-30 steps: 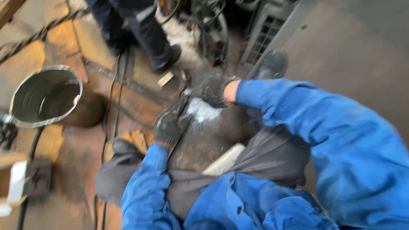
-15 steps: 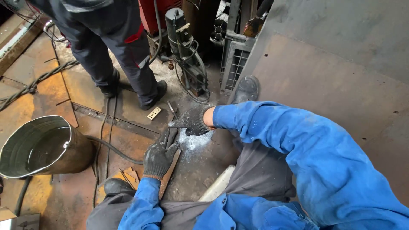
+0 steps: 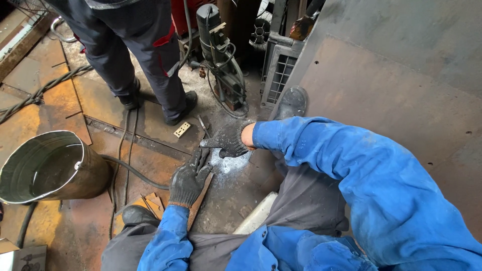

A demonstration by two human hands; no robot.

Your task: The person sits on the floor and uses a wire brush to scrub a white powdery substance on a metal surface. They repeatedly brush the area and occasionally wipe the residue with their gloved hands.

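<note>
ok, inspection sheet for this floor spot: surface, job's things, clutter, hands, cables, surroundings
Surface: rusty steel floor plates, pale powdery patch under the hands.
Job's things: flat rusty metal strip under the left hand.
Clutter: metal bucket, small perforated plate, pale block.
Hands: left hand gloved, flat on the strip; right hand gloved, at the powdery patch; what it grips cannot be told.
Cables: hose across the floor, twisted cable at left.
Surroundings: another person's legs, machine with wires, large steel sheet.
</note>
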